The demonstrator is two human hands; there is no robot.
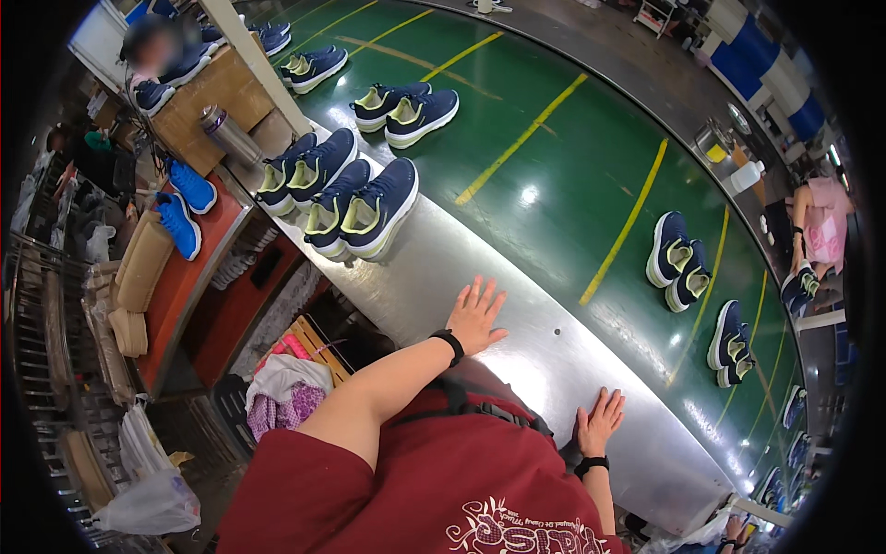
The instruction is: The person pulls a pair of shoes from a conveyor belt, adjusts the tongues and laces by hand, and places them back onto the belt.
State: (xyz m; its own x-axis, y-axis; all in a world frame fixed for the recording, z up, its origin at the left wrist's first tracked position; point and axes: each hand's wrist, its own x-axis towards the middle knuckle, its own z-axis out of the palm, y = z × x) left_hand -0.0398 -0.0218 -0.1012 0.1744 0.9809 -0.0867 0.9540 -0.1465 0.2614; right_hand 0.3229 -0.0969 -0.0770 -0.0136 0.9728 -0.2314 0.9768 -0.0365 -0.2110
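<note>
Resting, apparently palm-down, on the steel ledge (554, 369) with the left hand (474, 316): wide open, with fingers fanned and thumb well apart, gripping nothing. Open as well at about four o'clock from there, near the ledge's inner edge, with the right hand (600, 425): with fingers extended and closer together, likewise without hold of anything. Nearest to the left hand, at half past ten, on the same ledge: four navy shoes (388, 198) standing close together, well apart from the fingertips. For sound handling, probably best to reach with both hands, taking one pair at a time by the heel collars and lifting clear rather than dragging, so as not to knock the neighbouring shoes. Beyond the ledge, on the green belt (554, 222): one pair of navy shoes (406, 113) at eleven o'clock from the left hand, another pair (676, 258) at one o'clock from the right hand, and a third (729, 342) at two. For neat placing, better to set any pair side by side between the yellow lines (521, 139). Farther out, at ten o'clock from the left hand: bright blue shoes (180, 222) on a reddish shelf (198, 277).
</note>
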